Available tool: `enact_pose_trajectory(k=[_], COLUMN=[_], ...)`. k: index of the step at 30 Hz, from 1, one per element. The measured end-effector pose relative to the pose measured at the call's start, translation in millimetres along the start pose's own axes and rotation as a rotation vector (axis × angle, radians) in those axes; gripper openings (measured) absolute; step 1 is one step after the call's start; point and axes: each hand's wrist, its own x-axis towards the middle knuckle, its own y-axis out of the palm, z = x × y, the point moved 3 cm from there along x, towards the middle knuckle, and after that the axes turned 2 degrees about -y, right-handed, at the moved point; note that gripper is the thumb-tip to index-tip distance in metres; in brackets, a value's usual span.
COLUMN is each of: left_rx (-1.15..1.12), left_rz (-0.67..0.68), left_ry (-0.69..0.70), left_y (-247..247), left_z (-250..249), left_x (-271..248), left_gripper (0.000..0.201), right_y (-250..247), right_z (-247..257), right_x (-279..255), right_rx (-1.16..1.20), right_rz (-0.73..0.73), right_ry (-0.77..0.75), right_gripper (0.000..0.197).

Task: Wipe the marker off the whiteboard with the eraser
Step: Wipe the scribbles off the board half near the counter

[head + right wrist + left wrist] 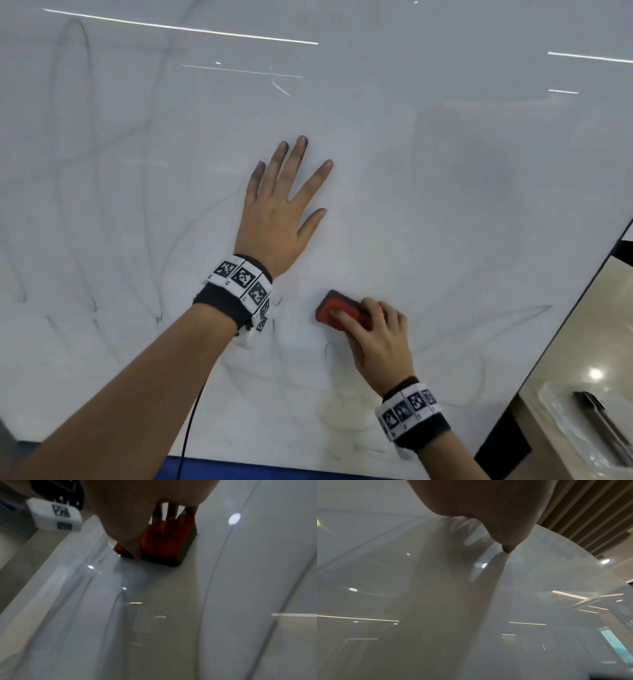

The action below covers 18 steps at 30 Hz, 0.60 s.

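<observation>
Whiteboard [445,171]: white, glossy, fills most of the head view; faint grey marker traces [85,205] sweep across its left half, and thinner lines run along the lower right. Right edge of the board is a dark diagonal strip from mid-right down toward the bottom; bottom edge meets a blue band [274,471]. Beyond the right edge, a beige surface [582,325] carries a clear tray [561,428] with a dark tool in it. Left hand [277,219]: flat on the board near its centre, fingers straight and spread, holding nothing, fingertips darkened; banded at the wrist with a marker-tag cuff, a thin black cable [191,421] hanging below the forearm. Right hand [376,339]: fingers curled over and clamped on the eraser [337,310], red-topped with a dark pad, set flat against the board just below and to the right of the left wrist. In the right wrist view the eraser [168,543] shows its dark pad touching the board. Open board lies above and to the right of the eraser, up to the dark edge; the left hand and wrist stand close on its upper left.
</observation>
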Motion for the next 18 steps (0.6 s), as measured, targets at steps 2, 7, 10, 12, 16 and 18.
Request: enact_pose_trajectory(k=[2,7,10,12,16,18], left_rx=[-0.001,-0.017,-0.018,-0.021,-0.019,-0.011], left_rz=[-0.008,-0.019,-0.025,-0.026,-0.032,-0.049], left_ry=[0.005,-0.016,-0.035,-0.039,-0.022,-0.018], left_y=[1,5,8,8,6,6], left_z=[1,-2,-4,-3,-1,0], left_x=[0,-1,-3,-2,-4,-4], left_gripper=[0.058,0.059,0.059,0.06,0.06,0.06], right_y=[-26,-86,-36,7,19,-8], right_z=[-22,-88,-45,-5,-5,-29], right_x=[23,78,51,7,-30,-5], right_rx=[-0.001,0.149,0.129,0.099,0.061,0.091], right_rz=[-0.125,-0.588,-0.451,-0.184,0.058,-0.096], right_ry=[0.078,0.513,0.418,0.193,-0.013,0.082], right_gripper=[0.05,0.055,0.053,0.052,0.05,0.045])
